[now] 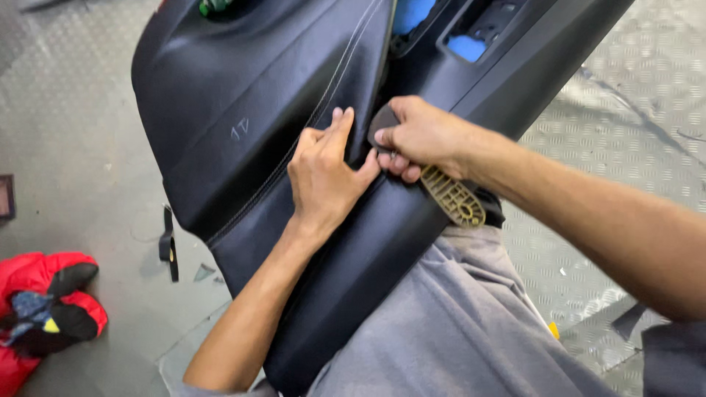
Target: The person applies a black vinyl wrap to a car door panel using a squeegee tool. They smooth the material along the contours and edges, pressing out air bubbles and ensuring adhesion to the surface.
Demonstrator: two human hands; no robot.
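The black door panel (pixel 279 147) rests across the person's lap, on grey trousers (pixel 456 331), and tilts away over the metal floor (pixel 647 110). At the panel's middle seam the left hand (pixel 323 173) lies flat on the black covering, fingers together and pressing, its grip closed on nothing. Just right of it, the right hand (pixel 423 140) has its grip clamped on a tan ribbed tool (pixel 452 197), whose tip is hidden at the seam. Judging from this, too hard a push could scuff or tear the covering, or the tool could slip toward the left fingers. Left of the panel, a red garment (pixel 40 309) lies on the floor.
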